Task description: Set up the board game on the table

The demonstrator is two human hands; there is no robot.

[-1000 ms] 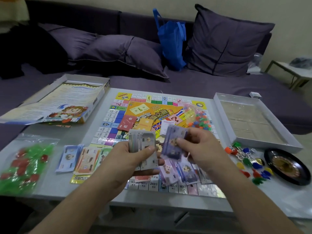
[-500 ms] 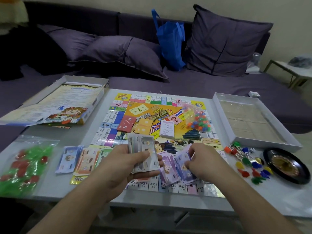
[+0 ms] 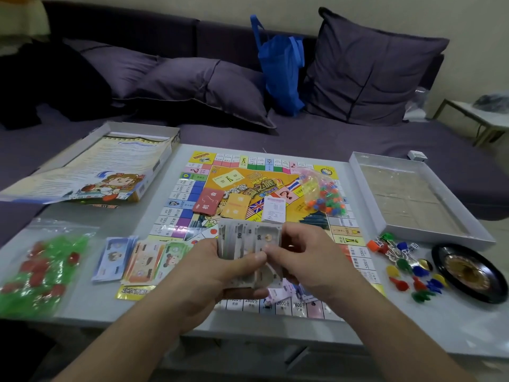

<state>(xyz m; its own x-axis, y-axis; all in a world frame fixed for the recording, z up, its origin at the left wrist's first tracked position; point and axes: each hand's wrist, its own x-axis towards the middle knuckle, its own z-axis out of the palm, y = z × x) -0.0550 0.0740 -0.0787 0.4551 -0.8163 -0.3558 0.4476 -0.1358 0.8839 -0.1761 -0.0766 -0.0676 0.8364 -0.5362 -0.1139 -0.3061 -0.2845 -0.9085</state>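
Over the board (image 3: pixel 237 186) near edge, your left hand (image 3: pixel 220 268) grips the notes (image 3: pixel 248 244), fingers curled round the stack. Right hand (image 3: pixel 308 260) pinches its top note w/ thumb & fingertips.

There is one view only, from the camera on my head. It looks forward and down, wide-angled, so the counter (image 3: pixel 110 304) fills the lower two thirds of the frame and the sofa (image 3: pixel 344 139) crosses the top. It sits close: my forearms enter from the bottom edge and meet at centre frame.
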